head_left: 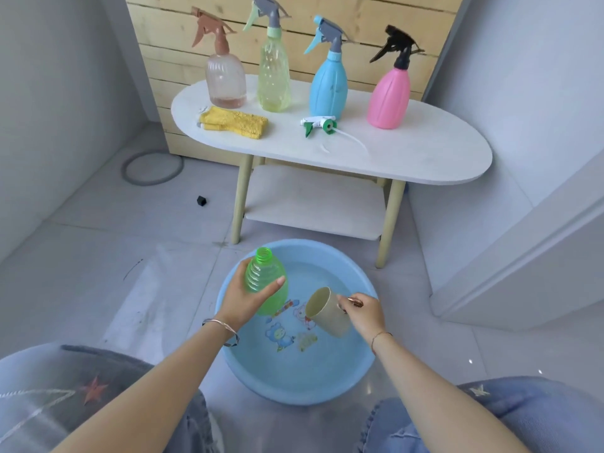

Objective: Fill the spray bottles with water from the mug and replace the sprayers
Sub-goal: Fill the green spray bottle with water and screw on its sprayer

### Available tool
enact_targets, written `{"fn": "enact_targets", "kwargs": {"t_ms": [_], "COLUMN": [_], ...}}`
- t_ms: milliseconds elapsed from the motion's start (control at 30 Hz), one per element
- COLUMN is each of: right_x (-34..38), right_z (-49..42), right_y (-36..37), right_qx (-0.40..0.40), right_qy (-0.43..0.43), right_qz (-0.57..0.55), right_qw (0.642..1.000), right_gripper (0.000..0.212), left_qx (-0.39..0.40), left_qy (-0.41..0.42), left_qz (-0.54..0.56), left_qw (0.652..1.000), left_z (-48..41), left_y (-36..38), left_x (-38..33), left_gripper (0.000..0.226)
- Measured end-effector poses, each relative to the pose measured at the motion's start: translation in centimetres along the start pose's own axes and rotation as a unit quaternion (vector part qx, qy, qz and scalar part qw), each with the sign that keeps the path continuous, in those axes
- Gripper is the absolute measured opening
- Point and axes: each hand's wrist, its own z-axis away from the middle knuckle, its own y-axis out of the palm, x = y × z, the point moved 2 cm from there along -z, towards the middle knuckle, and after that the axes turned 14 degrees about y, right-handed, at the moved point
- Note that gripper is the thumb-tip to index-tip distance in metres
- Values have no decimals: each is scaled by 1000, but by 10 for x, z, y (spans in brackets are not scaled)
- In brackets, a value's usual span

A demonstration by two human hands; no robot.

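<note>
Count: one uncapped green bottle (264, 279), gripped round its body by our left hand (243, 300) over the left rim of the basin (327, 395). Its long axis is near upright, open neck pointing up and away. Our right hand (364, 313) holds one beige mug (328, 313) by its handle above the water, mouth tilted toward the bottle. On the table (425, 152) four capped spray bottles stand along the back edge: clear (225, 80), yellow-green (274, 80), blue (328, 89), pink (388, 99). One loose sprayer (318, 124) lies mid-table, and one yellow cloth (233, 121) at the left end.

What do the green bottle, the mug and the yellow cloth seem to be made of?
Green bottle: translucent glossy plastic, probably; light passes through its ribbed wall. Mug: matte beige, perhaps plastic; no shine. Yellow cloth: soft textile, likely microfibre; its surface looks fuzzy.
</note>
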Motion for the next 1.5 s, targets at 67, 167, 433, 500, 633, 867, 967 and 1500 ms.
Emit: {"fn": "enact_targets", "kwargs": {"t_ms": [67,167,433,500,633,867,967,1500], "right_x": [-11,-26,-37,-40,-44,-43,-34,83], "right_z": [-7,-14,-18,-20,-22,-21,-16,38], "right_y": [11,23,41,44,51,59,53,-47], "right_qx": [5,10,-5,-1,10,56,76,109], "right_qy": [7,14,-34,-42,-46,-21,29,-60], "right_qz": [62,137,220,233,236,156,44,-219], "right_qw": [998,990,975,972,971,986,996,968], "right_gripper": [34,37,45,45,44,41,34,26], "left_qx": [1,4,-11,-19,-29,-42,-52,-74], "left_qy": [1,0,-15,-14,-11,-19,-15,35], "left_qz": [-9,-29,-32,-30,-25,-6,6,90], "left_qw": [1000,1000,999,999,999,999,999,993], "left_z": [-1,3,3,2,1,0,-2,-17], "left_y": [2,5,-1,-3,-4,-6,-6,-11], "left_x": [8,17,34,37,37,39,37,-14], "left_gripper": [50,49,50,51,47,53,50,61]}}
